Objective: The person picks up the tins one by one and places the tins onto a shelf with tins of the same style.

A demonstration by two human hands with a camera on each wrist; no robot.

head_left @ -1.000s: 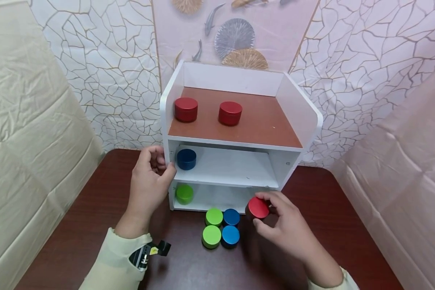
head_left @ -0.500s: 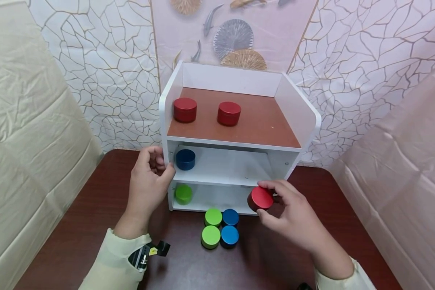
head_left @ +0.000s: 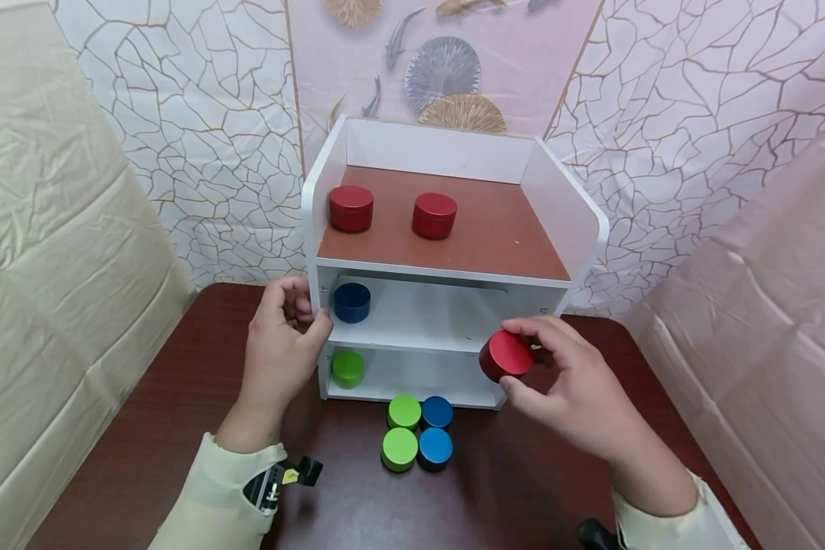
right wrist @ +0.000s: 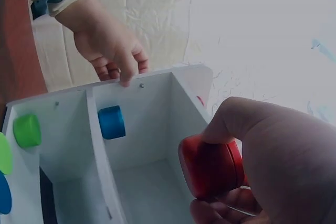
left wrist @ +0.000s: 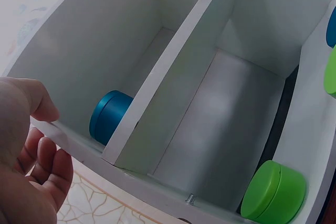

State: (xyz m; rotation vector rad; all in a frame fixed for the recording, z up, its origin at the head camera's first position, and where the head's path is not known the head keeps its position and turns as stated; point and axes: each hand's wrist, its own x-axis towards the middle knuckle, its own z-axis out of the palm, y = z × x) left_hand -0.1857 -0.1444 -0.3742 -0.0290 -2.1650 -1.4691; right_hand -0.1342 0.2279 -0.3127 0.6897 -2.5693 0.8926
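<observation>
My right hand (head_left: 571, 382) pinches a round red tin (head_left: 506, 356) between thumb and fingers, in front of the right side of a white shelf unit (head_left: 447, 271). The right wrist view shows this red tin (right wrist: 210, 166) side-on, its lid seam visible. My left hand (head_left: 282, 336) grips the left side panel of the unit, thumb at its front edge. Two red tins (head_left: 351, 208) stand on the brown top shelf. A blue tin (head_left: 352, 302) sits at the left of the middle shelf, and a green tin (head_left: 347, 370) at the left of the bottom one.
Two green tins (head_left: 400, 449) and two blue tins (head_left: 436, 448) stand close together on the dark wooden table (head_left: 357, 504), just before the unit. A patterned backdrop (head_left: 227, 153) hangs behind, and cream cloth (head_left: 62, 267) borders the left side.
My right hand has lifted the red tin up and to the right, from low by the bottom shelf to the height of the middle shelf. The left hand stays on the side panel.
</observation>
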